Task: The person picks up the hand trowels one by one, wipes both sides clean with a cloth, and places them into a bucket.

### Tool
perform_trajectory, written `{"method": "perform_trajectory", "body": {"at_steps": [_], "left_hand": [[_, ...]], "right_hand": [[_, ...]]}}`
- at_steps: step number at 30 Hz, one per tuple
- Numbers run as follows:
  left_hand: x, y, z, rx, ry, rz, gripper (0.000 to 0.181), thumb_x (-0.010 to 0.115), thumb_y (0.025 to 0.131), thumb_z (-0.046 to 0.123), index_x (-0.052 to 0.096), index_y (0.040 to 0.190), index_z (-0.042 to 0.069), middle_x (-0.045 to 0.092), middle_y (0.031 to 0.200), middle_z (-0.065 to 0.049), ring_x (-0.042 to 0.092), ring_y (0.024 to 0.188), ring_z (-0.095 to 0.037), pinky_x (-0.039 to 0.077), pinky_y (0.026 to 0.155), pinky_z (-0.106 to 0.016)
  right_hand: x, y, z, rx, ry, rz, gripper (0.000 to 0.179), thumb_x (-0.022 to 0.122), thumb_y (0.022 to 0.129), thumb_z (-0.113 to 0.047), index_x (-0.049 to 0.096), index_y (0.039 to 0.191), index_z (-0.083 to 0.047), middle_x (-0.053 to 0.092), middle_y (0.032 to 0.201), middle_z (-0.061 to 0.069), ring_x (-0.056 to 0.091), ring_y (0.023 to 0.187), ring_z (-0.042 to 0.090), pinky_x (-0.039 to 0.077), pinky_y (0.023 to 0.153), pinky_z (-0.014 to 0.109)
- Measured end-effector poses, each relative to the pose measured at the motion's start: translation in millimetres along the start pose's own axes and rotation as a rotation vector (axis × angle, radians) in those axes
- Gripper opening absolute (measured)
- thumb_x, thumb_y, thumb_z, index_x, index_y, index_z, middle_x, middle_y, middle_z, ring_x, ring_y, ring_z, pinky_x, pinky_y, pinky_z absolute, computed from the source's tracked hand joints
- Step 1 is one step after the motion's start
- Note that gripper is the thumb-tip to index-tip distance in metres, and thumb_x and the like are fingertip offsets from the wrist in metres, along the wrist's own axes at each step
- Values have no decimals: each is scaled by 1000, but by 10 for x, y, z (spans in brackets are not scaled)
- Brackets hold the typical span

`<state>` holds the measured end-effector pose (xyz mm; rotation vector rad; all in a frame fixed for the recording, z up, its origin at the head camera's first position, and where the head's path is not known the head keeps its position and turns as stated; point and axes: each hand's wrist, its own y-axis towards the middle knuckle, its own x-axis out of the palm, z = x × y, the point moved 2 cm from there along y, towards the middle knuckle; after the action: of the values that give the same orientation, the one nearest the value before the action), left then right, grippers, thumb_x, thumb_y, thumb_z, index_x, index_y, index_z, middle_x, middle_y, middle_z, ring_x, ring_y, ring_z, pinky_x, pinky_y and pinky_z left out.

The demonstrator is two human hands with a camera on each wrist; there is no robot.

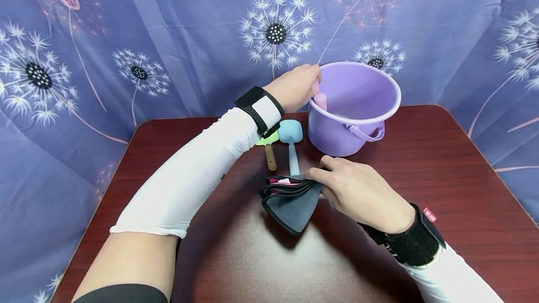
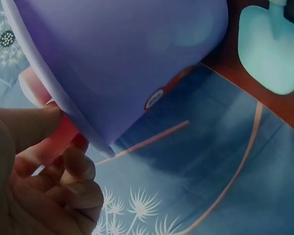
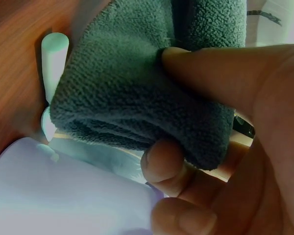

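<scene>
My left hand (image 1: 296,87) is at the left rim of a purple bucket (image 1: 332,135), its thumb and fingers pinching a pink piece (image 2: 63,142) there. A rounded pink handle end (image 1: 320,101) shows just inside the rim; the rest is hidden. Lower and nearer, my right hand (image 1: 362,191) grips a folded dark grey towel (image 1: 294,207) by its right corner. Thumb on one side and fingers on the other press the towel's fuzzy layers together in the right wrist view. Black edging and a bit of red and white show among its folds.
Behind the towel, a light blue toy shovel (image 1: 290,132) lies on the brown table (image 1: 442,167). Left of it is a green-headed tool (image 1: 271,157) with a wooden-looking handle, partly under my left wrist. The bucket's handle (image 1: 368,133) hangs at its front. A blue dandelion-print cloth (image 1: 202,22) surrounds the table.
</scene>
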<state>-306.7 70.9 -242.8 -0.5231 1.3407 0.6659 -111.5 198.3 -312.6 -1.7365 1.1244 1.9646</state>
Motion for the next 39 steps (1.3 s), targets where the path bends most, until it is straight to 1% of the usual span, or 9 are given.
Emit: {"method": "perform_trajectory", "body": {"at_steps": [6,9,15,20,25,28,31,35,39], "left_hand": [[14,-13,6,38,-19,-24,34,43,105,18,54,136,7,51,124,-4,51,111,-12,38,95,-21],[-3,-49,-9,41,-48,-10,39,42,106,20,51,141,6,51,127,-6,52,113,-12,37,97,-20],[-50,-170,-74,17,-122,30,49,46,105,33,42,147,8,47,131,-7,50,111,-13,39,92,-22],[-83,-287,-160,-45,-165,66,54,50,103,34,37,149,9,45,135,-6,48,114,-13,39,92,-24],[-63,-447,-271,-185,-181,96,51,49,103,37,38,147,12,47,129,-3,50,108,-13,42,86,-28],[25,-566,-351,-252,-188,124,45,51,102,39,45,138,12,50,122,-2,52,99,-14,44,81,-31],[171,-687,-445,-309,-191,127,41,54,101,39,49,129,10,52,118,-3,53,92,-16,44,78,-32],[427,-849,-570,-378,-209,95,41,56,99,40,52,122,7,54,111,-5,54,88,-19,45,75,-34],[725,-995,-635,-435,-213,50,45,56,98,45,54,120,5,56,108,-7,57,92,-22,47,77,-36]], "right_hand": [[-1,2,1,2,2,-1,41,69,78,-8,67,114,-25,41,81,-7,38,65,9,39,51,28],[-7,5,1,2,1,1,40,68,78,-8,67,114,-25,41,81,-7,38,65,9,39,51,27],[-16,16,-5,3,3,-2,39,68,79,-8,67,114,-25,41,81,-7,38,64,8,38,51,27],[-39,13,6,19,5,-4,40,70,79,-10,68,115,-27,42,82,-8,39,62,8,39,51,27],[-70,4,16,27,4,-2,40,69,80,-11,69,117,-27,43,82,-9,40,62,8,39,50,28],[-87,2,17,33,6,-6,40,70,80,-11,69,117,-27,43,82,-9,40,63,8,39,50,28],[-105,-2,12,39,9,-10,39,69,81,-11,68,116,-27,42,82,-10,41,64,7,39,49,27],[-131,1,-4,44,9,-5,37,69,82,-12,69,115,-28,43,82,-11,41,64,6,39,50,27],[-159,7,-23,37,6,5,35,68,82,-13,69,114,-28,44,83,-11,41,63,6,39,50,27]]}}
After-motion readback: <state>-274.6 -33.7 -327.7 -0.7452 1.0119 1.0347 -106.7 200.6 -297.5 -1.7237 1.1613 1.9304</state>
